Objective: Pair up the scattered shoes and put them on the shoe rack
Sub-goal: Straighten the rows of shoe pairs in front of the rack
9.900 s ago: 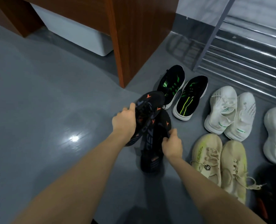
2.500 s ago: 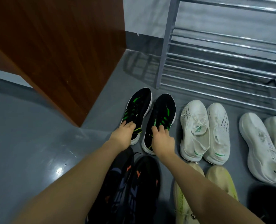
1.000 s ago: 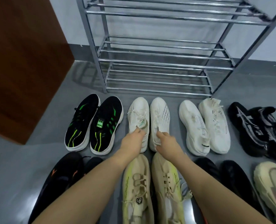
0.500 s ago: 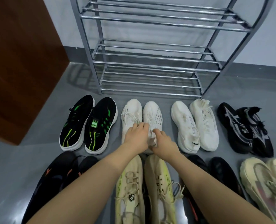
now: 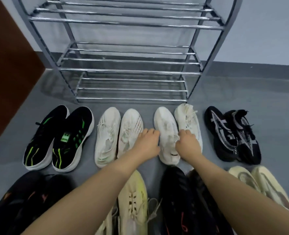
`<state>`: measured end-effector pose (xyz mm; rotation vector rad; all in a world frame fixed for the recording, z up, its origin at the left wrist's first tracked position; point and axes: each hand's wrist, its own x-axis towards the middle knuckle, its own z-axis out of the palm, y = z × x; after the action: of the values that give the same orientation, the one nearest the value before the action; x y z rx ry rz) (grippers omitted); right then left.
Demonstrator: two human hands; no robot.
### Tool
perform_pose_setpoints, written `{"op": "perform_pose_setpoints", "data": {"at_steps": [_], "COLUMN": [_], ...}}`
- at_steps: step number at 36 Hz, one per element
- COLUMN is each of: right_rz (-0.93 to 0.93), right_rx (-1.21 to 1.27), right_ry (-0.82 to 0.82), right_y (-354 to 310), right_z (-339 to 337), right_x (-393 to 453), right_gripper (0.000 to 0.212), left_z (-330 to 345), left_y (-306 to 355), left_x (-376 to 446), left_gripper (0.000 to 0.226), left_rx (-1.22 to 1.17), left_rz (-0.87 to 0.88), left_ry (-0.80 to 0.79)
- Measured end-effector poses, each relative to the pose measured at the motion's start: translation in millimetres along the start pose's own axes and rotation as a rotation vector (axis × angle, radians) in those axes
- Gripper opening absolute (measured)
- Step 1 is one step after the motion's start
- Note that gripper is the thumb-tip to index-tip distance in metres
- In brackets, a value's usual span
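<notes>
Head view. Both hands sit on the second white pair, in the row nearest the rack (image 5: 126,70).

Left hand (image 5: 148,141): fingers curled, knuckles up, against the left side of the left white shoe (image 5: 166,133) of that pair. Whether it actually holds the shoe, cannot tell; the fingertips are hidden.

Right hand (image 5: 187,144): fingers curled down between the two shoes at the collar area, lying over the right white shoe (image 5: 188,119). It appears to grip a shoe edge, but which one is not clear.

Both shoes rest on the floor (image 5: 242,92), toes toward the rack, side by side and touching.

Just left of the left hand: another white pair (image 5: 118,133), paired, on the floor. Further left: black-green pair (image 5: 60,138). Right of the right hand: black-grey pair (image 5: 233,134).

Nearer the person, under the forearms: yellow pair (image 5: 133,197), black pair (image 5: 179,197), a dark pair (image 5: 21,195) at far left, cream pair (image 5: 258,182) at far right.

Rack shelves hold no shoes.
</notes>
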<state>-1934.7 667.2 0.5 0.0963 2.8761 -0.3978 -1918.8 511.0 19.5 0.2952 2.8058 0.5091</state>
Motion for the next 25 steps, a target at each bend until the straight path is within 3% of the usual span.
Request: {"op": "perform_pose_setpoints", "data": {"at_steps": [6, 12, 19, 25], "right_rz": [0.122, 0.080, 0.092, 0.158], "right_rx": [0.085, 0.063, 0.100, 0.129], "right_ry": [0.004, 0.078, 0.062, 0.143], "right_y": [32.4, 47.3, 46.9, 40.6], "right_z": [25.8, 34.1, 38.6, 30.5], "right_x": [8.9, 19.8, 34.5, 41.0], "right_gripper": [0.044, 0.070, 0.052, 0.021], "left_z": [35.2, 61.3, 56.8, 57.7], "left_y": [26.4, 30.6, 25.0, 22.6], "left_x": [16.3, 21.5, 37.3, 37.7], "left_gripper": [0.070, 0.054, 0.011, 0.017], "left_rx": [0.044, 0.057, 0.023, -0.001], "left_rz": [-0.035, -0.075, -0.005, -0.013], "left_ry": [-0.152, -0.128, -0.054, -0.139]}}
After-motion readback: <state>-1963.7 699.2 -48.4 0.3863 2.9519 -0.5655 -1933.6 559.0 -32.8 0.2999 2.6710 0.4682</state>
